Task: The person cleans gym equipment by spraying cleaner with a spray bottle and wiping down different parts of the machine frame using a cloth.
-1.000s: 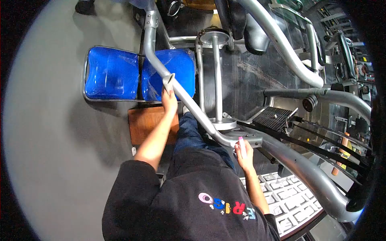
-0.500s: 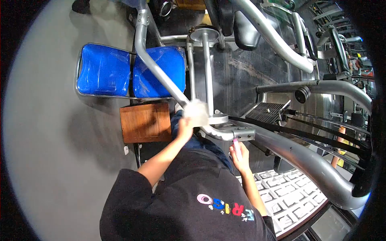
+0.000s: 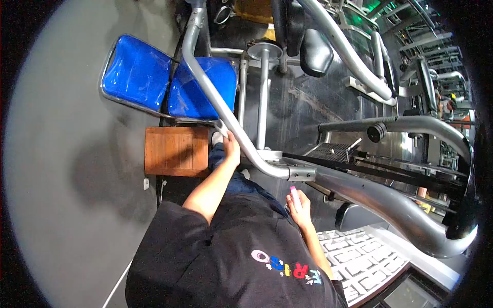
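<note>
Here, smooth grey floor (image 3: 61,154) ran down the left side, giving way to scuffed dark flooring (image 3: 303,102) among silver-framed gym machines (image 3: 395,208). A blue chair (image 3: 138,72) and a wooden stool (image 3: 174,151) stood near a bent silver tube (image 3: 218,102). At that tube's edge, the left hand (image 3: 232,149) pinched a pale cloth (image 3: 222,127); the right hand (image 3: 302,210) had its fingers curled around a pink-tipped white object (image 3: 295,197). A white brick-patterned surface (image 3: 359,264) lay lower right.
</note>
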`<action>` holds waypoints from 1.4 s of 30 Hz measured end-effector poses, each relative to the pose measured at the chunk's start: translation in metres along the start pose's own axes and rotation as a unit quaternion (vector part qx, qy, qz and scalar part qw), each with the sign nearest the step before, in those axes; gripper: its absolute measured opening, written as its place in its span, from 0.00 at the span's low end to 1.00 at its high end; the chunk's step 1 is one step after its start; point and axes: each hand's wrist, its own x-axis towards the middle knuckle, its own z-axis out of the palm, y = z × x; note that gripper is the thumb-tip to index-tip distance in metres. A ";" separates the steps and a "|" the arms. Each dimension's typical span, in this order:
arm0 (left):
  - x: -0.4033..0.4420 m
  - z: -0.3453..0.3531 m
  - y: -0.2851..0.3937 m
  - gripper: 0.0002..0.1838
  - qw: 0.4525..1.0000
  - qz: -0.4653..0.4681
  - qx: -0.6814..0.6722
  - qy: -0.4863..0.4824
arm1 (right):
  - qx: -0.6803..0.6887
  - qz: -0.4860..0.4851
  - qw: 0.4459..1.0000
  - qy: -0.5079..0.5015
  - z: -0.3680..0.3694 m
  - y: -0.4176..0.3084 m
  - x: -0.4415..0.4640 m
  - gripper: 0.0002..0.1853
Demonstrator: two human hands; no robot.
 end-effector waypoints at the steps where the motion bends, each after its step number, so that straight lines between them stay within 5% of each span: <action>1: -0.014 -0.009 -0.008 0.31 0.999 -0.011 0.014 -0.039 | 0.002 -0.004 1.000 -0.004 0.002 -0.002 0.003 0.09; 5: -0.076 -0.050 -0.038 0.33 0.954 -0.190 0.139 -0.186 | 0.018 0.038 0.998 -0.042 0.018 -0.010 0.025 0.11; 8: -0.088 -0.080 -0.071 0.32 0.926 -0.272 -0.116 -0.233 | -0.026 -0.053 0.997 -0.040 0.031 -0.046 0.056 0.15; 11: -0.078 -0.102 -0.050 0.31 0.886 -0.207 -0.274 -0.312 | -0.080 -0.049 0.992 -0.086 0.042 -0.077 0.091 0.18; 21: -0.002 -0.122 0.021 0.35 0.928 -0.186 -0.253 -0.201 | -0.091 -0.018 0.989 -0.118 0.080 -0.106 0.154 0.21; 25: 0.025 -0.113 0.038 0.37 0.908 -0.142 -0.312 -0.240 | -0.076 -0.018 0.990 -0.118 0.078 -0.098 0.153 0.20; 29: 0.087 -0.096 0.094 0.37 0.938 -0.060 -0.318 -0.122 | -0.015 -0.013 0.989 -0.147 0.070 -0.098 0.141 0.18; 33: 0.155 -0.076 0.181 0.37 0.995 0.096 -0.035 0.005 | 0.018 -0.011 0.989 -0.147 0.065 -0.085 0.122 0.18; 34: 0.195 -0.081 0.172 0.36 0.981 0.189 0.040 -0.033 | 0.031 0.012 0.990 -0.139 0.063 -0.081 0.117 0.18; 35: 0.273 -0.115 0.172 0.32 0.961 0.042 0.188 -0.200 | 0.044 0.035 0.990 -0.132 0.061 -0.077 0.112 0.18; 37: 0.208 -0.065 0.183 0.29 0.815 0.375 0.438 -0.060 | 0.017 0.067 0.990 -0.122 0.056 -0.070 0.106 0.18; 39: 0.175 -0.063 0.150 0.27 0.638 0.481 0.582 -0.149 | 0.007 0.078 0.993 -0.092 0.050 -0.067 0.099 0.17; 40: 0.136 -0.052 0.147 0.28 0.699 0.399 0.559 -0.201 | 0.010 0.083 0.993 -0.086 0.048 -0.065 0.097 0.17; 42: 0.080 -0.039 0.112 0.33 0.670 0.406 0.558 -0.273 | 0.005 0.094 0.994 -0.058 0.046 -0.062 0.092 0.16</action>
